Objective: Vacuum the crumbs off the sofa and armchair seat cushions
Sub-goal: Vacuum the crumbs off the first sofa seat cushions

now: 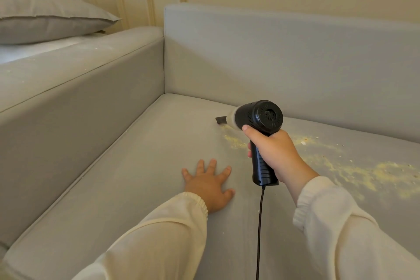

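Right hand (276, 154) grips the handheld vacuum (259, 120) by its handle, fingers wrapped round it; nozzle (221, 119) touches the seat cushion (136, 154) mid-frame. Left hand (208, 180) lies flat, fingers spread, on the cushion. Crumbs (363, 173) trail toward right of frame. We'd keep the nozzle low, draw slow overlapping passes rightward, mind the cord (260, 223).
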